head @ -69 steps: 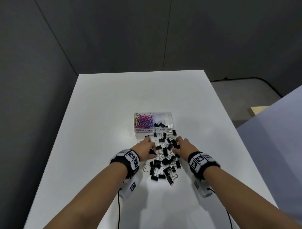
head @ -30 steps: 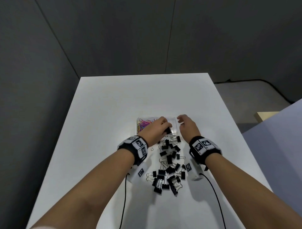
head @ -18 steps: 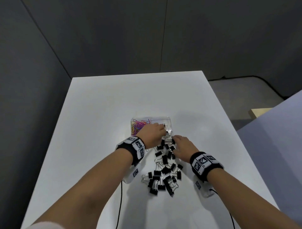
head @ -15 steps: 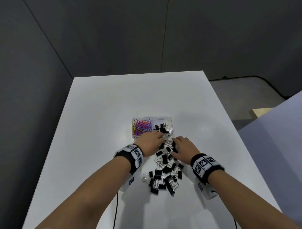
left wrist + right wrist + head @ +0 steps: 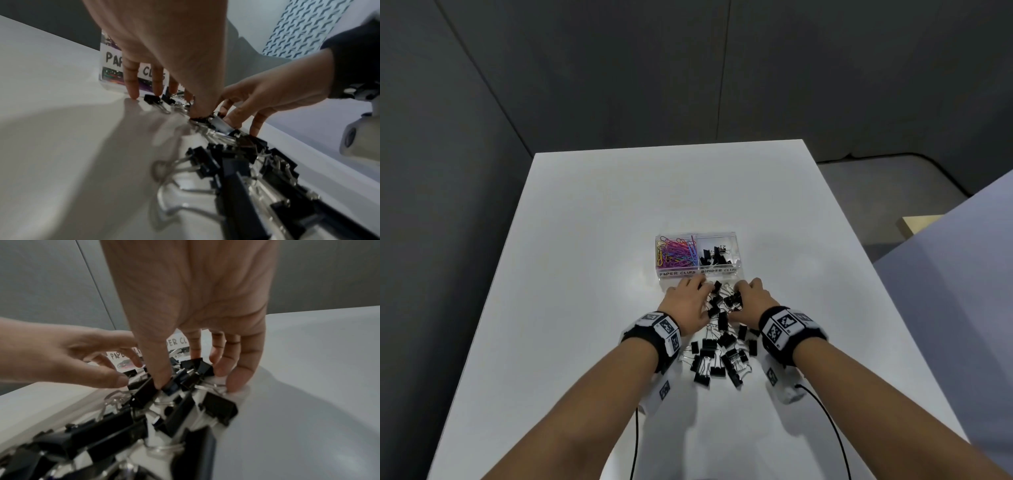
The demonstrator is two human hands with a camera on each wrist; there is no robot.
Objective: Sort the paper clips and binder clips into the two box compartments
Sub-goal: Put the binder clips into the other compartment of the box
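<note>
A clear two-part box (image 5: 737, 251) stands mid-table, labelled on its front. Coloured paper clips (image 5: 676, 254) fill its left compartment, and a few black binder clips (image 5: 714, 256) lie in the right one. A pile of black binder clips (image 5: 722, 346) stretches from the box toward me. My left hand (image 5: 700, 294) reaches down at the pile's far end, fingers spread and straight, thumb (image 5: 200, 113) pressing on a clip. My right hand (image 5: 180, 369) faces it, thumb and fingers closed round a small cluster of binder clips (image 5: 193, 369).
The white table (image 5: 585, 308) has edges on all sides and dark wall panels behind it. A pale surface (image 5: 962, 274) rises at the right. Cables (image 5: 828, 421) trail from both wrist cameras toward me.
Both hands came back from over the box's right compartment to the near pile. More binder clips lie in that compartment than 2.3 s ago.
</note>
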